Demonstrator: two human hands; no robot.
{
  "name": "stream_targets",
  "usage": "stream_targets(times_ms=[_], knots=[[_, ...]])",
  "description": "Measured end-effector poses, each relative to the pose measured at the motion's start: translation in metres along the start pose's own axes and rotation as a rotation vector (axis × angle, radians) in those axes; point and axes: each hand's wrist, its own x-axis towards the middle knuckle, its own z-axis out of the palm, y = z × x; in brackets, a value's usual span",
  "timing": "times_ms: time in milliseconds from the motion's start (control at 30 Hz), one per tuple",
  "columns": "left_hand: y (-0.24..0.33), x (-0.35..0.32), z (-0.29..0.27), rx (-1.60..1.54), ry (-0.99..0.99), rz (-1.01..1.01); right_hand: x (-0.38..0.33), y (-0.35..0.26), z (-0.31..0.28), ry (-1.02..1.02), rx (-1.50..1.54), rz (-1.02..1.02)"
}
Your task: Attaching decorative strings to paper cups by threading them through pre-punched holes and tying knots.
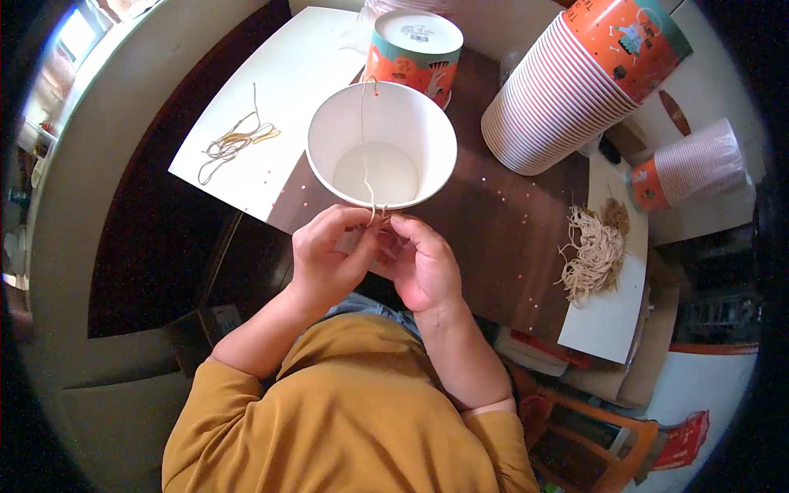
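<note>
Both hands meet at the near rim of the bucket (333, 131), which is white inside, mouth toward the camera, at the near edge of the brown table (485, 246). Cord (365, 156) runs from the far rim across the mouth to the near rim. Left hand (327, 246): fingers curled, thumb and index pinched together on the cord's near end. Right hand (431, 267): fingers half curled, thumb tip just beside the cord; can't tell if it grips cord or rim, fingertips partly hidden.

Behind the bucket, an upturned bucket (415, 67), orange and green. Tall stack (559, 94) of nested buckets to the right, tilted in view; wrapped stack (699, 168) farther right. Loose cords (238, 141) on the white board (283, 74), left. Cord bundle (592, 256) on the white sheet (604, 329), right. Small specks dot the table.
</note>
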Motion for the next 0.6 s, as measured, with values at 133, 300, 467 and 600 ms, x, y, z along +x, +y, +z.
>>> stream_targets(times_ms=[133,300,467,600], knots=[[-0.0064,-0.0020,0.0019,0.016,0.015,0.087,-0.0017,-0.0008,0.0039,0.127,-0.003,0.005],[-0.0063,-0.0024,0.0028,0.053,0.049,0.198,-0.0009,0.0000,0.0001,0.112,-0.042,-0.008],[-0.0046,0.0009,0.0024,0.056,0.038,0.194,-0.0032,0.0034,0.0060,0.177,-0.134,-0.116],[-0.0056,0.0006,0.0003,0.030,-0.002,0.161,0.0025,-0.0002,-0.0031,0.122,0.020,-0.010]])
